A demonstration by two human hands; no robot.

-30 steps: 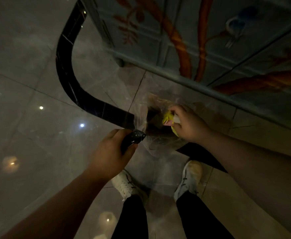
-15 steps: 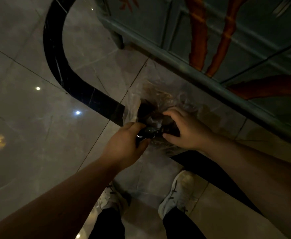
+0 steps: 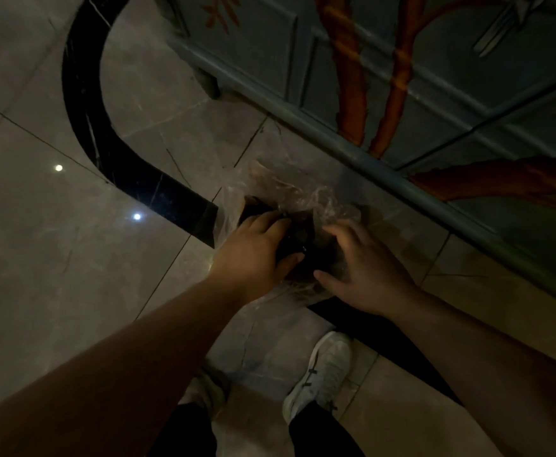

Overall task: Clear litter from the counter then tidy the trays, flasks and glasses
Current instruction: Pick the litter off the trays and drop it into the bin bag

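A clear plastic rubbish bag [image 3: 299, 196] stands on the tiled floor against the base of a painted cabinet, with dark litter inside it. My left hand [image 3: 253, 252] is closed on a small dark piece of litter [image 3: 291, 244] and pushes it down into the bag's mouth. My right hand [image 3: 365, 272] rests on the bag's near right side with its fingers spread, pressing the plastic. The yellow scrap seen before is hidden. No trays, flasks or glasses are in view.
A blue-green cabinet [image 3: 401, 77] painted with orange branches fills the upper right. A curved black inlay [image 3: 105, 153] runs across the glossy grey floor tiles on the left. My two white shoes [image 3: 322, 371] stand just below the bag.
My right hand dropped the yellow scrap into the bag and now lies open on the plastic. My left hand brought the dark item from the left into the bag's mouth.
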